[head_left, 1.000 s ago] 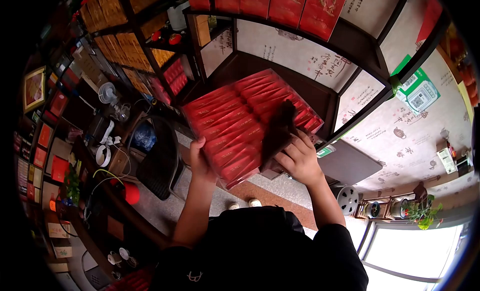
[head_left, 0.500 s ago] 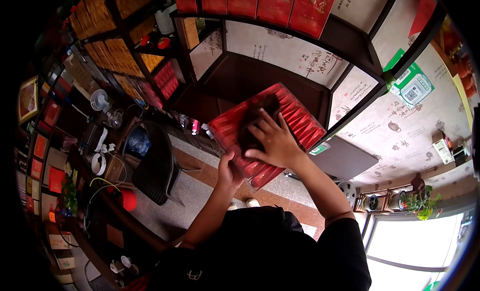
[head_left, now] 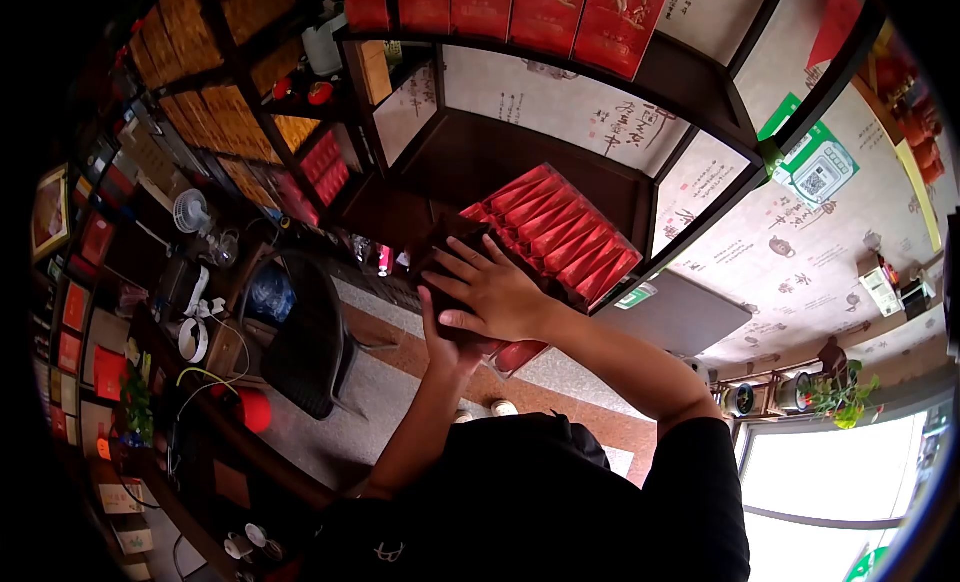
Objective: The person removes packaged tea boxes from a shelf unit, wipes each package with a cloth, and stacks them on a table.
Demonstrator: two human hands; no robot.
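A clear plastic box of red packets (head_left: 565,232) is held tilted in front of me, before the dark shelf. My left hand (head_left: 452,347) grips its near left corner, thumb up and the other fingers mostly hidden beneath. Over the box's left part, my right hand (head_left: 495,300) lies flat with its fingers spread. Under that palm is a dark, soft-looking piece, perhaps a cloth (head_left: 450,244); it covers part of the packets. Its exact kind is hard to make out.
Dark wooden shelving (head_left: 520,152) stands right ahead, with red boxes (head_left: 480,12) on its upper tier. Yellow boxes (head_left: 225,117) fill the shelves to the left. A black chair (head_left: 305,342) and a cluttered desk (head_left: 215,367) are at my left; a window (head_left: 820,472) is at lower right.
My right hand has slid left across the box, and the dark piece has moved with it, uncovering more red packets on the right. My left hand has shifted slightly left and keeps its grip.
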